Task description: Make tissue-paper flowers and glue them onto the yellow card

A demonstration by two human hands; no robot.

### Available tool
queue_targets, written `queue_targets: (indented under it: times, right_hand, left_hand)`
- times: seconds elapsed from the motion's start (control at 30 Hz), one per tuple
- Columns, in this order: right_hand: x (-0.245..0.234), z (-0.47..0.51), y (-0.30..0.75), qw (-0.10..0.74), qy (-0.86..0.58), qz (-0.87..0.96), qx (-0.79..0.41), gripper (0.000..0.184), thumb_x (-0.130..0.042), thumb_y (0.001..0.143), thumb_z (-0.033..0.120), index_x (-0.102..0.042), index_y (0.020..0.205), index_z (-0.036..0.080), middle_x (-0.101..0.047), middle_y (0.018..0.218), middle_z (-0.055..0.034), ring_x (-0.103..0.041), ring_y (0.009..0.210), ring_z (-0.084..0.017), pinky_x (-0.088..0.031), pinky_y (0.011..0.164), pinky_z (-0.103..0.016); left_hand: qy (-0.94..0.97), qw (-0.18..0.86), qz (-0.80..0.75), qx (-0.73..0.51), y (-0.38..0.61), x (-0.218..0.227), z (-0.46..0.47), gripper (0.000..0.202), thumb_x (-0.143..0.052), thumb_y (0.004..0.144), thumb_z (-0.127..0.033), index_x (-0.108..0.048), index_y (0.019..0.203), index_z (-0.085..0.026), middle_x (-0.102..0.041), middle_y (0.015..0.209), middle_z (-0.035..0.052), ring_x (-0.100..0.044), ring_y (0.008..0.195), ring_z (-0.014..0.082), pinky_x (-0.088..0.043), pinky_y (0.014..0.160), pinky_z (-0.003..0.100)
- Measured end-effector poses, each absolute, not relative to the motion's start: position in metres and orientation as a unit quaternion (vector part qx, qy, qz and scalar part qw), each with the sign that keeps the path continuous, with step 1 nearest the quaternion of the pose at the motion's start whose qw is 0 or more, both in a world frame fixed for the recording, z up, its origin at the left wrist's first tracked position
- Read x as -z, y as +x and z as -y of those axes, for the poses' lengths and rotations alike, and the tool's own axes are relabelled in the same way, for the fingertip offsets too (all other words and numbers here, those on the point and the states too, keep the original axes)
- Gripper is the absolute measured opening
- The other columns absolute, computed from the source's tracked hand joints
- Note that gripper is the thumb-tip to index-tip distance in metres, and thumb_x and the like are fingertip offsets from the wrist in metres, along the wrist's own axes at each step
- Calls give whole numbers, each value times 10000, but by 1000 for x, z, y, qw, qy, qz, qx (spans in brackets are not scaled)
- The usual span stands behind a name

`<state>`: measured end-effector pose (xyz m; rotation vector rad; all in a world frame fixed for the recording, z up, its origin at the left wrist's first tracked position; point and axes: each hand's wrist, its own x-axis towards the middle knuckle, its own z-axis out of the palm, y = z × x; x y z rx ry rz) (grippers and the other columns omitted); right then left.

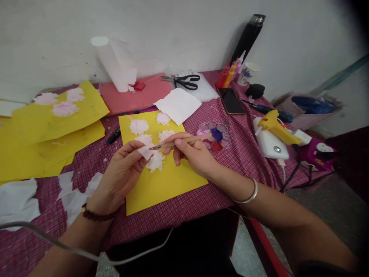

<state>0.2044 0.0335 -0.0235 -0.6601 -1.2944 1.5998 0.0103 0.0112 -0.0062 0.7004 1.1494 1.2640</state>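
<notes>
One paper scrap [145, 152], likely light and easily torn, is pinched in the left hand [119, 175] over the yellow sheet [170, 182] — best held by an edge; the right hand [196, 156] holds a brush [199, 137].

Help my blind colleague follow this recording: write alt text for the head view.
A left hand holds a white scrap while the right hand holds a stick, its tip at the scrap. Beneath is a yellow sheet with pale tufts; a palette, phone and scissors lie nearby.
</notes>
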Motion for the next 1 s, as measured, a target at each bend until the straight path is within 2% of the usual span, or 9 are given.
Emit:
queue_targets:
  times: [0.2,0.33,0.43,0.5,0.6,0.67,0.73,0.87,1.0]
  right_hand:
    - [23,-32,202,461,-282,492,-682,304,-651,836,471,-650,966,196,-751,811,-7,-556,452,-54,-432,456,-193]
    - [26,-34,201,450,-314,470,-691,376,-668,796,547,-672,872,179,-724,683,-1,-525,416,-56,-394,411,-188]
    - [26,-36,201,444,-326,434,-713,401,-631,828,565,-659,768,170,-648,562,21,-463,381,-45,-333,374,-183]
    - [24,-38,202,448,-310,401,-737,350,-652,829,530,-661,812,181,-627,563,47,-445,382,-41,-339,382,-182]
    - [20,-39,205,458,-275,373,-759,283,-741,772,436,-659,935,219,-644,635,80,-466,423,-40,-375,419,-178]
    - [20,-40,206,461,-274,372,-758,271,-751,764,422,-657,908,213,-666,679,72,-469,440,-37,-375,425,-177]
    - [24,-42,206,454,-287,363,-761,269,-703,807,453,-653,857,194,-673,683,56,-444,422,-32,-361,418,-181]
    - [33,-46,205,399,-308,309,-806,330,-546,925,468,-628,781,182,-590,538,64,-378,356,-43,-339,403,-197]
    - [36,-50,208,372,-306,309,-820,325,-485,967,387,-608,755,174,-518,460,68,-361,346,-59,-319,386,-200]
  left_hand:
    - [400,544,-515,-528,18,14,-3,74,-739,696,-195,-669,717,-207,-627,647,-36,-581,590,87,-506,591,215]
    - [593,342,-531,-498,19,9,8,49,-718,773,-217,-730,816,-235,-678,697,-18,-599,632,116,-479,615,255]
    - [703,232,-512,-436,20,-6,8,42,-713,765,-211,-740,771,-242,-711,762,-4,-633,712,144,-485,673,280]
    - [699,264,-519,-416,22,-17,1,36,-710,758,-228,-726,726,-227,-691,690,-5,-613,639,136,-476,610,268]
    - [581,445,-527,-432,24,-25,-12,109,-726,730,-246,-671,654,-191,-613,551,-16,-525,486,96,-406,460,219]
    - [497,550,-511,-434,24,-25,-19,147,-750,697,-246,-643,622,-179,-590,532,-13,-509,469,85,-375,422,195]
    - [479,581,-502,-426,22,-24,-22,143,-755,699,-274,-662,645,-181,-609,564,1,-534,491,96,-399,434,202]
    - [632,494,-489,-344,8,-22,-18,240,-664,804,-420,-735,915,-219,-700,761,48,-638,650,172,-508,602,292]
    - [799,280,-471,-246,-12,-4,-17,380,-715,762,-431,-690,1090,-241,-673,826,31,-610,723,191,-471,681,298]
